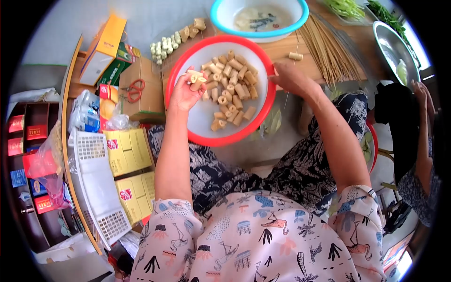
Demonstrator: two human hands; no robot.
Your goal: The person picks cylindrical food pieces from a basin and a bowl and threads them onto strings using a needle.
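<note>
Near the left rim of a red-edged white basin [268,101], my left hand [182,94] is closed around a few short, hollow tan rolls [197,83], their pale ends showing. Many more rolls [230,77] of the same kind lie loose in the basin; they look like bean curd rolls. Just beyond the right rim, my right hand [296,77] pinches a thin skewer [286,99]. One roll [295,56] is threaded on it above the fingers. The fingertips' exact hold is partly hidden.
Bare skewers [326,49] lie bundled on the wooden table. A blue-rimmed basin [258,34] holds liquid behind. Filled skewers [165,48] rest at back left. Boxes [129,152] and a white crate [96,183] stand left. Another person's hand [421,96] is by a metal bowl [381,40].
</note>
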